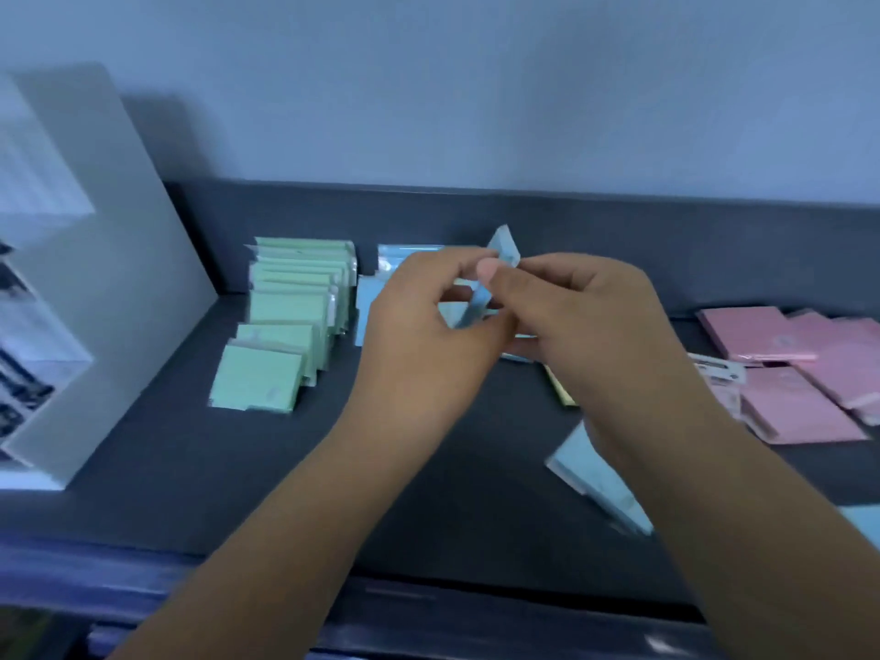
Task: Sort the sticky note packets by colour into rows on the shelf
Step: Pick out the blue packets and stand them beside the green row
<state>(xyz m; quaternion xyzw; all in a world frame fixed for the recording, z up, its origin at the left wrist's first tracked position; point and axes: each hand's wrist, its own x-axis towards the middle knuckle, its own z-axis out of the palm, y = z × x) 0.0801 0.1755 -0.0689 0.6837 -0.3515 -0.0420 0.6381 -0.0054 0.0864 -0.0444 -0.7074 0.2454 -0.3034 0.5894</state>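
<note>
Both hands meet above the middle of the dark shelf point(166, 469). My left hand point(428, 335) and my right hand point(581, 326) together pinch a blue sticky note packet point(505, 247), held edge-on and tilted. Behind and under the hands lies a row of blue packets point(395, 266), mostly hidden. A row of green packets point(290, 316) overlaps from back to front on the left. Pink packets point(800, 373) lie loosely at the right. Another blue packet point(595, 473) lies near the front, under my right forearm. A yellow packet point(562, 390) peeks out beneath my right hand.
A white upright divider panel point(105, 259) closes the shelf on the left. The dark back lip point(666, 221) runs under the pale wall. A white labelled packet point(719, 369) lies beside the pink ones. The shelf's front edge point(428, 593) runs below my forearms.
</note>
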